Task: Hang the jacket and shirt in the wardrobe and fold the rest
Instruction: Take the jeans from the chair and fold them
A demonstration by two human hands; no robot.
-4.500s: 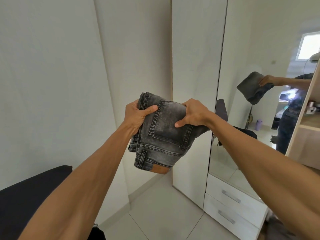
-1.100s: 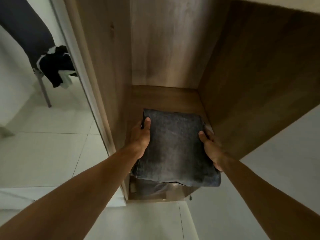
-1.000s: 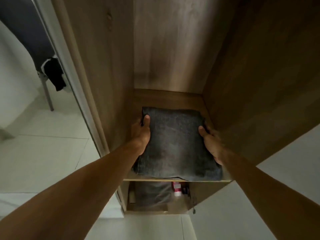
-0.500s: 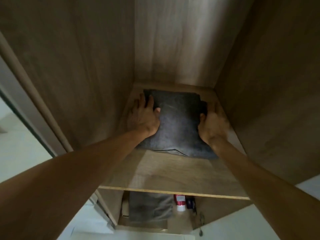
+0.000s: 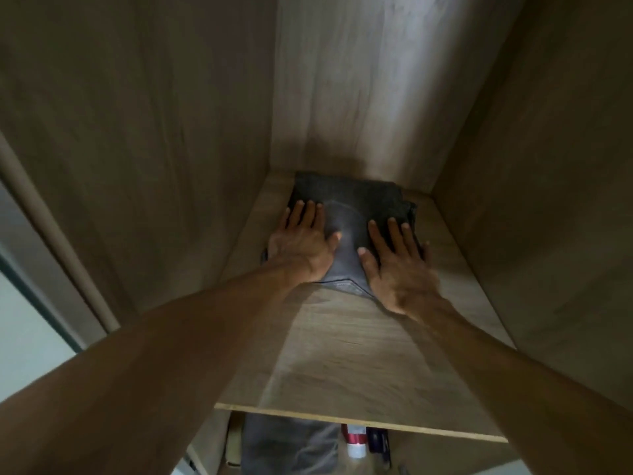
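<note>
The folded dark grey jeans (image 5: 346,200) lie at the back of a wooden wardrobe shelf (image 5: 346,358), close to the rear panel. My left hand (image 5: 301,240) lies flat on the left part of the jeans, fingers straight. My right hand (image 5: 394,262) presses flat on the right part, fingers spread. Both forearms reach in from the front of the shelf. The near edge of the jeans shows between my wrists.
Wooden side walls (image 5: 137,132) close in the shelf on left and right. Below the shelf edge sit another folded grey garment (image 5: 291,447), a red-and-white bottle (image 5: 356,443) and a dark small item (image 5: 376,442). The wardrobe's front edge (image 5: 51,234) runs along the left.
The jeans have slid to the back of the shelf. My hands moved from gripping their sides to lying flat on top. The view has moved further into the wardrobe.
</note>
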